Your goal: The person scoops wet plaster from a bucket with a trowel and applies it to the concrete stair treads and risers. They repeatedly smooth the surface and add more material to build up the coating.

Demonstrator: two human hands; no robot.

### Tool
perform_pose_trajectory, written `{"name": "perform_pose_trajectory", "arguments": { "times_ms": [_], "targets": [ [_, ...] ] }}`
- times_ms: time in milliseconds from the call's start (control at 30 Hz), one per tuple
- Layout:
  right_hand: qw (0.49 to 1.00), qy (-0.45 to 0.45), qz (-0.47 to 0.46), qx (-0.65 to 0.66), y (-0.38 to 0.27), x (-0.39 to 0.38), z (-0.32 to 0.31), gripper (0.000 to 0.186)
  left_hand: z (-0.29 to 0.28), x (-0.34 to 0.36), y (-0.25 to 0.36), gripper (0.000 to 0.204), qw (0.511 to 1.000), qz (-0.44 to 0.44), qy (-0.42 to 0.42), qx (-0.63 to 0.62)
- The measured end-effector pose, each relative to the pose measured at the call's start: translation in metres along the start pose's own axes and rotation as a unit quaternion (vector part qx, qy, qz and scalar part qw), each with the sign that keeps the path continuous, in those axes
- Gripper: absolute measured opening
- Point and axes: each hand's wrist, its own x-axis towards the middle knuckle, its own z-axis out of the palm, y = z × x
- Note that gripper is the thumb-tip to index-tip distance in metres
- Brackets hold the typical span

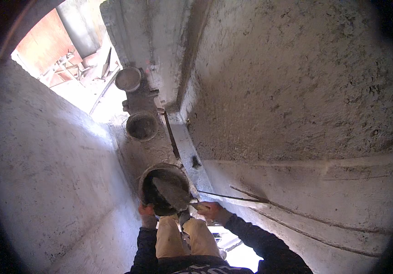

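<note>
Trowel (171,192) in nr bkt (165,170); mid bkt (142,118), far bkt (128,79) beyond.

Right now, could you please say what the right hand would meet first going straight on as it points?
The bucket, probably at its rim: the right hand, holding the trowel, points left toward it; depth is unclear.

The basin (143,185) is dark grey, the trowel (171,192) grey-brown, the trousers (169,238) tan, the right wall (297,82) mottled grey-brown.

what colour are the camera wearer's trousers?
The trousers are pale beige, best seen in the head view.
</note>
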Motion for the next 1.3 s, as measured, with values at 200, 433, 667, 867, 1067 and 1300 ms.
{"name": "perform_pose_trajectory", "arguments": {
  "times_ms": [200,433,667,867,1067,1300],
  "targets": [
    [0.953,0.263,-0.004,-0.153,0.033,-0.005,-0.213,0.027,0.04,-0.004,0.063,0.036,0.999,0.01,-0.037,0.001],
    [0.852,0.456,-0.056,-0.25,-0.059,-0.158,-0.24,0.025,-0.007,-0.007,0.03,0.036,0.997,0.006,0.053,0.056],
    [0.935,0.112,-0.013,-0.336,-0.087,-0.058,-0.049,0.024,0.008,-0.017,0.032,0.037,0.996,-0.009,0.013,0.088],
    [0.961,0.079,-0.09,-0.248,-0.01,-0.023,0.014,0.037,0.049,-0.022,0.056,0.039,0.996,0.023,-0.021,0.082],
    [0.994,0.08,0.016,0.076,-0.009,-0.059,-0.015,0.036,0.022,-0.008,0.037,0.043,0.995,-0.047,-0.017,0.091],
    [0.844,0.523,-0.031,0.117,-0.033,-0.154,-0.264,0.027,0.017,-0.012,0.062,0.031,0.986,0.11,-0.002,0.129]
  ]
}}
